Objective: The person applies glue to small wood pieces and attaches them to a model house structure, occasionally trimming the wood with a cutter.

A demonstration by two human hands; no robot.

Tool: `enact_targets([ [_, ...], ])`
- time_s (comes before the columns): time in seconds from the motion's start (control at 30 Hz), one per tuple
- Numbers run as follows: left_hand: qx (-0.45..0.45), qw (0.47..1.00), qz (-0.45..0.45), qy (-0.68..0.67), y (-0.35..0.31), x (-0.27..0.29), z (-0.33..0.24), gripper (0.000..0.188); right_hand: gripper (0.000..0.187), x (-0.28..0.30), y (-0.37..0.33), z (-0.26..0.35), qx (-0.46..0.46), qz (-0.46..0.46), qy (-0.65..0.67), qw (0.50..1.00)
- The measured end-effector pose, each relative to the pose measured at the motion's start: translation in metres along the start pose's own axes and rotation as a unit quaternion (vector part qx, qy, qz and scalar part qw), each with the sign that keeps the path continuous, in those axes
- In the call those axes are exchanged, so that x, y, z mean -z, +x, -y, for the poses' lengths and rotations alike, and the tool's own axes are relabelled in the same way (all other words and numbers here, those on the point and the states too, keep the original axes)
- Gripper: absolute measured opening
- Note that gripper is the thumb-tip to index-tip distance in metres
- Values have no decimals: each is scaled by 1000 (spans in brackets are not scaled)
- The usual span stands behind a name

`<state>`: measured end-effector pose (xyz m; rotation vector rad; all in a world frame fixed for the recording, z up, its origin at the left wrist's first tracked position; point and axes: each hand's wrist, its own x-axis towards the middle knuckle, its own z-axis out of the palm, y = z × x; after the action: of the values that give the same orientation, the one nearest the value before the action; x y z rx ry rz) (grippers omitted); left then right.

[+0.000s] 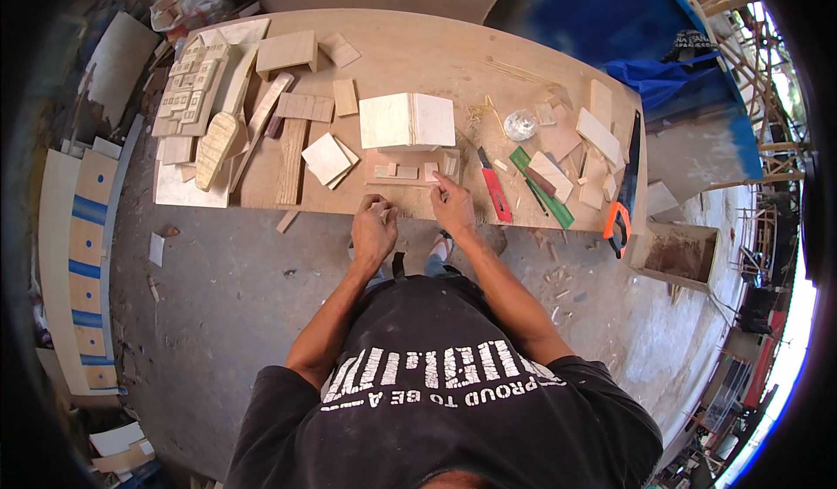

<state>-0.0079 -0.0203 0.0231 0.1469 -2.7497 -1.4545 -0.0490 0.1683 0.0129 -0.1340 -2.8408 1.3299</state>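
Observation:
A flat wooden board (403, 179) lies near the bench's front edge with small wooden strips (395, 172) on it. My right hand (455, 210) is at its right part, forefinger and thumb closed at a small pale wooden block (431, 172). Just off the bench edge, my left hand (375, 229) is closed with curled fingers; whatever lies inside is hidden. Directly behind the board stands a folded-looking pale wooden piece (407, 120) with two slanting faces. A red utility knife (493, 188) lies to the right of my right hand.
Wood offcuts and a carved building-like relief (189, 86) crowd the left. On the right lie a green ruler (542, 188), a crumpled clear ball (520, 125) and an orange-handled handsaw (618, 226). A wooden box (676, 256) stands beyond the bench's right end.

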Motion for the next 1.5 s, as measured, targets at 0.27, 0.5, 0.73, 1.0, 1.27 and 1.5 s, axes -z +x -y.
enact_targets([
  [0.27,-51,999,-8,2,6,7,13,16,35,-4,-2,4,44,-5,-150,988],
  [0.5,-20,1000,22,7,6,27,10,15,48,-13,-8,23,65,55,-374,924],
  [0.73,-46,998,25,33,7,36,-5,14,50,-19,-1,19,116,73,-451,882],
  [1.0,-70,997,24,10,16,23,-12,14,21,-2,17,-10,92,-56,-96,990],
  [1.27,-14,999,25,-14,14,23,-5,18,20,-1,21,-8,30,-27,-65,997],
  [1.5,-29,1000,6,2,15,24,-11,15,13,10,26,9,163,19,-200,966],
])
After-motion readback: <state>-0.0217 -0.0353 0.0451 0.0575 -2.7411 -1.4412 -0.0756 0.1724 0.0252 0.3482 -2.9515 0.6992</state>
